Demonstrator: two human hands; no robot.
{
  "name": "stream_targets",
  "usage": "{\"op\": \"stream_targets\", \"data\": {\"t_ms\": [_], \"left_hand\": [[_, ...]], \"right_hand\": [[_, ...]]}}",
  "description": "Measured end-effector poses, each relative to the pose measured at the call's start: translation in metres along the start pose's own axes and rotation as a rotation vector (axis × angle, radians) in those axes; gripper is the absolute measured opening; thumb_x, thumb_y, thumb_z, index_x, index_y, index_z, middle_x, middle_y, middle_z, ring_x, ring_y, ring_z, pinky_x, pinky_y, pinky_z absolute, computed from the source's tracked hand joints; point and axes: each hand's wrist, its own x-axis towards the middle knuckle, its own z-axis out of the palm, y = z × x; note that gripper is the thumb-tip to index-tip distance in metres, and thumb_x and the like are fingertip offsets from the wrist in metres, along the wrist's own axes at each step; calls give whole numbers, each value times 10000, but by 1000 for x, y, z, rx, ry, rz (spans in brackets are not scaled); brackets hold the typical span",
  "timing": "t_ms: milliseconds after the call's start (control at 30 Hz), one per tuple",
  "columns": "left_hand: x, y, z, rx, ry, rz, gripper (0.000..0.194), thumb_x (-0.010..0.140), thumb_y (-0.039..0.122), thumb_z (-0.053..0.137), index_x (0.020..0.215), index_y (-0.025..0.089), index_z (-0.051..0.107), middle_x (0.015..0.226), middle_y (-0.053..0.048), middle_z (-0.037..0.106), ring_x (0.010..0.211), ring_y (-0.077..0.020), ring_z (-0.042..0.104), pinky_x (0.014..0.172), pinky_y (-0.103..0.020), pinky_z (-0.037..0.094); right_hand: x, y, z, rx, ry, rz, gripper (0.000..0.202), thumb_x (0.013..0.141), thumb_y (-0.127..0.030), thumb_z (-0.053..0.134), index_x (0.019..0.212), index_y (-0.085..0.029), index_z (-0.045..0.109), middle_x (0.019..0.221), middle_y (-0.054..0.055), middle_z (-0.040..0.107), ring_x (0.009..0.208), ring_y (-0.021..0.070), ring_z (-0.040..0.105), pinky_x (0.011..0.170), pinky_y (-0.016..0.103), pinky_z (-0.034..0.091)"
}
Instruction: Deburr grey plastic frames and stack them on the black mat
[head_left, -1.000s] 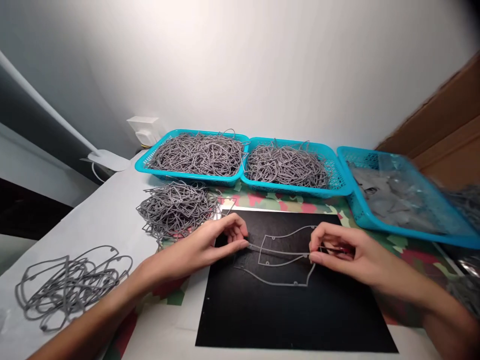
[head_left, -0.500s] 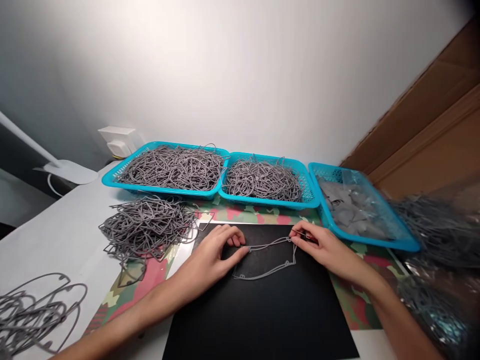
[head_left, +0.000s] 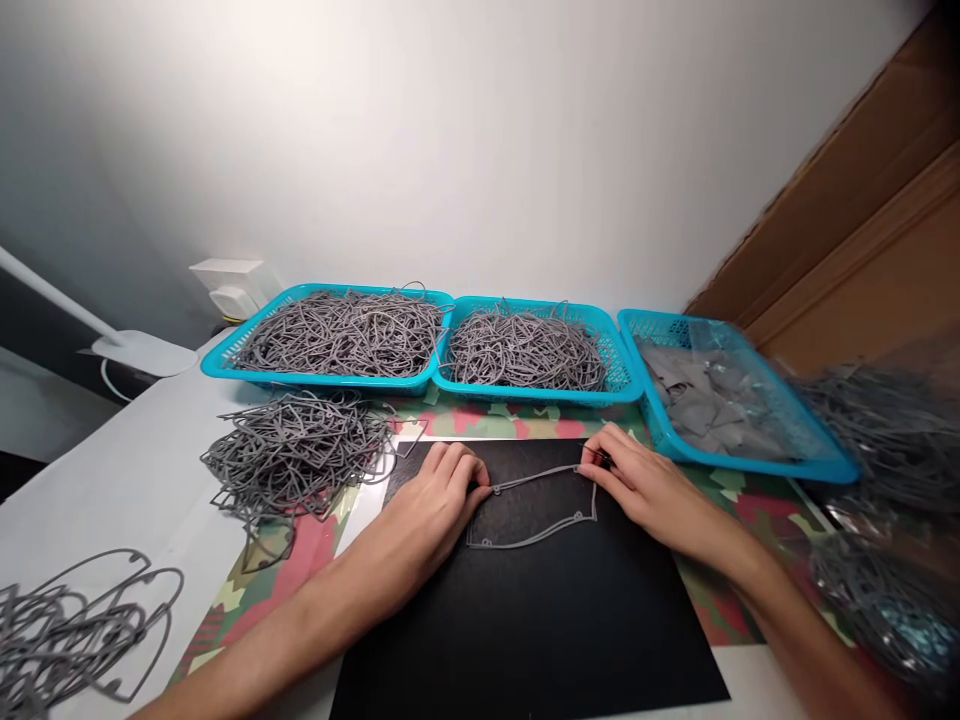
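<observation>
A thin grey gasket-like frame (head_left: 536, 535), with wavy long sides and small loops near its corners, lies over a black sheet (head_left: 540, 620). Its upper edge shows doubled lines; I cannot tell whether one frame or two are stacked. My left hand (head_left: 450, 490) pinches the upper left corner between thumb and forefinger, the other fingers curled. At the upper right corner, my right hand (head_left: 630, 480) has thumb and fingertip closed on the frame. A thin dark object (head_left: 596, 452) shows among the right fingers, too small to name.
Blue baskets (head_left: 330, 381) of tangled grey frames stand along the wall; another basket (head_left: 750, 464) holds grey pieces in clear plastic. Loose frame piles (head_left: 300, 455) lie left. Plastic bags (head_left: 885, 590) and cardboard (head_left: 877, 230) are at right, a white lamp base (head_left: 150, 350) far left.
My left thumb and forefinger have come together on the frame's corner. The frame's upper lines lie closer together and straighter. The view has shifted slightly.
</observation>
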Motion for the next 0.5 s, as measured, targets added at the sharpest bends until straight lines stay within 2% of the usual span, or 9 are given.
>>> {"op": "stream_targets", "data": {"t_ms": [167, 333, 433, 500], "left_hand": [[2, -1, -6, 52, 5, -19, 230, 1229, 327, 348, 1121, 233, 528, 1122, -65, 629, 1040, -264, 605, 881, -417, 523], [6, -8, -17, 97, 15, -12, 217, 1223, 303, 350, 1235, 232, 554, 1201, -78, 639, 1167, -287, 574, 1043, -472, 501], [9, -15, -21, 101, 31, -9, 250, 1216, 285, 349, 1219, 227, 592, 1199, -82, 622, 1146, -283, 561, 1037, -465, 506], [11, -21, -23, 95, 40, -20, 245, 1210, 278, 367, 1196, 222, 606, 1186, -82, 615, 1135, -278, 562, 1020, -452, 510]], "right_hand": [[1, 0, 4, -31, 50, -5, 198, 1166, -401, 487, 1029, -279, 565, 1095, 26, 659, 955, 241, 654, 858, 380, 475], [7, 1, 18, -60, 174, -2, 126, 1125, -368, 560, 1047, -281, 608, 1099, 30, 725, 938, 233, 708, 814, 363, 507], [11, -1, 27, -84, 251, 11, 114, 1107, -328, 560, 1043, -280, 641, 1093, 28, 751, 950, 237, 744, 783, 356, 509], [12, -3, 29, -66, 274, 34, 137, 1095, -377, 596, 1028, -280, 665, 1095, 27, 757, 949, 238, 754, 773, 352, 518]]}}
